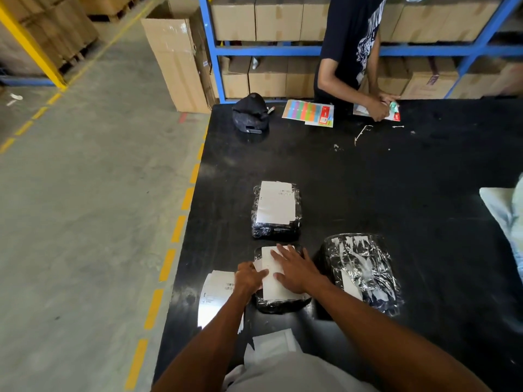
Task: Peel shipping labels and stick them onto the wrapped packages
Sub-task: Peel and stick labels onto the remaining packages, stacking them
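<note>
Centrally, near the table's (396,179) near-left corner, a wrapped package (280,302) in black film lies flat under both hands. Right hand (294,268): grip open, palm and spread fingers pressed flat on a white shipping label (271,287) that covers the package top. Left hand (249,278): fingers curled at the label's left edge, touching it; whether they pinch the paper cannot be told.

Just left of this package, along the table's left edge, lies a stack of label sheets (216,292), partly under the left forearm. Toward the far side, a second package (276,210) already bears a white label and sits apart from the first, with a strip of bare table between. To the right, a larger package (362,274) in crinkled clear film lies just beside the right forearm.

The middle and right of the table surface are largely bare. At the far edge rest a black cap (250,113) and coloured sticker sheets (310,113); another person (351,46) stands there, hands on a small item. A pale bag (506,216) intrudes at the right edge. White backing paper (273,345) lies at the near edge.
</note>
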Tool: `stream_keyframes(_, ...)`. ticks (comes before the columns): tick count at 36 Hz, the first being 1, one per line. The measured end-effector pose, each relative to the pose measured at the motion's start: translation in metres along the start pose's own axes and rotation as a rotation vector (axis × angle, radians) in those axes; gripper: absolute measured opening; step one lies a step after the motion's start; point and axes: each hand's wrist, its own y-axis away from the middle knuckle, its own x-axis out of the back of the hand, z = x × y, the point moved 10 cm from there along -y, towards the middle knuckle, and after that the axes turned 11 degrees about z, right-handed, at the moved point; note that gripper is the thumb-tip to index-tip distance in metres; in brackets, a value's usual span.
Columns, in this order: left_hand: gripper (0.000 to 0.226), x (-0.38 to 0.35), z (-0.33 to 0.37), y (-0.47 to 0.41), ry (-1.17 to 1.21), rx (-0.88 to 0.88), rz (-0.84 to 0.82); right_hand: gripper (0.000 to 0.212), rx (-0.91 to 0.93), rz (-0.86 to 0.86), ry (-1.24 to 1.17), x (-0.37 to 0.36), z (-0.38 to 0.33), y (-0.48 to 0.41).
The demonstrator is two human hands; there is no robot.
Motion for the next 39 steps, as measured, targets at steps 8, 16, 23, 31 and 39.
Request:
stream_keyframes(8,0.015,0.018,0.015,0.044,0.082,0.012,-0.065,0.134,0.065,-0.204,-0.015,-0.015,0.009,0.002)
stream_keyframes(16,0.016,0.024,0.003,0.064,0.069,0.057,-0.147,0.084,0.006,-0.240,-0.045,-0.016,0.011,0.002)
stream_keyframes(23,0.022,0.025,-0.014,0.116,-0.188,0.097,-0.467,0.086,0.014,-0.204,0.034,-0.018,0.009,0.003)
stream_keyframes(31,0.060,0.021,-0.049,0.143,-0.534,0.171,-0.571,0.090,-0.024,-0.091,0.075,-0.022,0.001,0.012)
stream_keyframes(39,0.036,0.021,-0.056,0.154,-1.015,0.059,-0.801,0.094,-0.020,-0.110,0.080,-0.022,0.005,0.021)
